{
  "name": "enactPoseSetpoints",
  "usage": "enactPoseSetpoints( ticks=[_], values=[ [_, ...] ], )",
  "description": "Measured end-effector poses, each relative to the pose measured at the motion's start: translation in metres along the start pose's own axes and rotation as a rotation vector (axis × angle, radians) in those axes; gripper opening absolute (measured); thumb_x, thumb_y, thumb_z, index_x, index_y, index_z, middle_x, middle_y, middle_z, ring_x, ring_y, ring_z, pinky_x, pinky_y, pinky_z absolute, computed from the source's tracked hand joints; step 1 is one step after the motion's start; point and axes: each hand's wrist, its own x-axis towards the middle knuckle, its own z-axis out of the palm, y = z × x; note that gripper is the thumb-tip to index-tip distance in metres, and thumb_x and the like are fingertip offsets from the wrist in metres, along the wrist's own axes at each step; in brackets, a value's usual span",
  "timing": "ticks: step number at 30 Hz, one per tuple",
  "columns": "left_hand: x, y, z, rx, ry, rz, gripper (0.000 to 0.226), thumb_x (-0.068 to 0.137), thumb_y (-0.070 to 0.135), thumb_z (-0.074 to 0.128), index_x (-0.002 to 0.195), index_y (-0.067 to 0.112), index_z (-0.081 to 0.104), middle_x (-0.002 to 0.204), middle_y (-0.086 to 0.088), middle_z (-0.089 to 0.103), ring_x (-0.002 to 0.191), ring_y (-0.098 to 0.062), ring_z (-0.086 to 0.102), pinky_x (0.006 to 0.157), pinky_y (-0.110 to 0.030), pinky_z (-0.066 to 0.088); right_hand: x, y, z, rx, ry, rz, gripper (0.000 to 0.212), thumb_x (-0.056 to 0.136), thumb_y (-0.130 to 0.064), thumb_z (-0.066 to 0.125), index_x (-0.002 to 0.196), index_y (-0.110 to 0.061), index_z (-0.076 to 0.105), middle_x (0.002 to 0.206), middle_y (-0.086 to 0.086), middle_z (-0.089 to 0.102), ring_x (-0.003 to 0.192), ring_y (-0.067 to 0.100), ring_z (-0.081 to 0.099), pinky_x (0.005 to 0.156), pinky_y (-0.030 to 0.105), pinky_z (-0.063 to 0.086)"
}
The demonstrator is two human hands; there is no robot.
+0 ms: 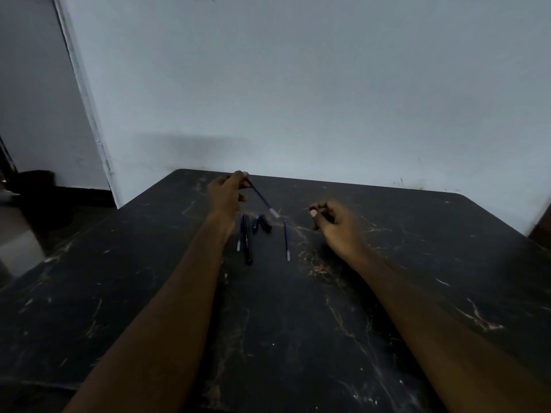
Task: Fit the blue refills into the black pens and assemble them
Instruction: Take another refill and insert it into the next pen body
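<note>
- Head view: our left hand (228, 195), just above the middle of the frame, pinches one end of a thin blue plastic refill (262, 198) between thumb and fingertips and holds it above the table.
- Its long axis slants from the pinch at upper left down to lower right. The pale end points at the gap between our hands.
- Our right hand (331, 222), right of centre, has curled fingers with thumb and forefinger drawn together. Something small and dark may sit between them, but we cannot tell.
- Under the held refill, on the black marbled table top (298, 323), lie a slim black pen barrel (247, 248) and a second blue refill (239, 236) just beside it on the left. A short black pen piece (265, 223) and a third blue refill (286, 242) lie further right.
- To do this step well, we judge that the refill's axis should line up with a barrel's bore. We would feed it in straight, gripping close to the entering end so that it does not bow.
</note>
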Motion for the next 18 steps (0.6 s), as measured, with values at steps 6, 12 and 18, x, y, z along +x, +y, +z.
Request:
enactPoseSetpoints(
  ticks=[6,12,18],
  values=[
    [0.011,-0.004,-0.018,0.325,0.039,0.060,0.023,0.089,0.025,0.068,0.068,0.018,0.062,0.073,0.001,0.063,0.059,-0.011,0.050,0.057,-0.022,0.043,0.000,-0.001,-0.001,-0.015,-0.008,-0.002,0.004,0.094,-0.029,0.058,0.095,-0.030,0.061,0.083,-0.006,0.067,0.078,0.013,0.065,0.074,0.037,0.053],
    [0.023,-0.021,-0.036,0.851,-0.035,0.099,0.024,0.083,0.037,0.071,0.078,0.014,0.076,0.077,-0.003,0.073,0.071,-0.021,0.067,0.077,-0.037,0.058,-0.001,-0.001,0.001,0.007,0.007,0.007,0.010,0.093,-0.027,0.059,0.089,-0.037,0.059,0.082,-0.006,0.066,0.079,0.016,0.065,0.076,0.041,0.054],
    [0.016,-0.022,-0.039,1.047,-0.070,0.131,0.021,0.081,0.039,0.074,0.087,0.020,0.079,0.084,0.000,0.076,0.071,-0.016,0.067,0.073,-0.034,0.058,0.000,-0.001,0.001,-0.001,-0.007,0.013,0.004,0.093,-0.029,0.058,0.093,-0.031,0.062,0.082,-0.006,0.066,0.079,0.016,0.065,0.077,0.042,0.054]
  ],
)
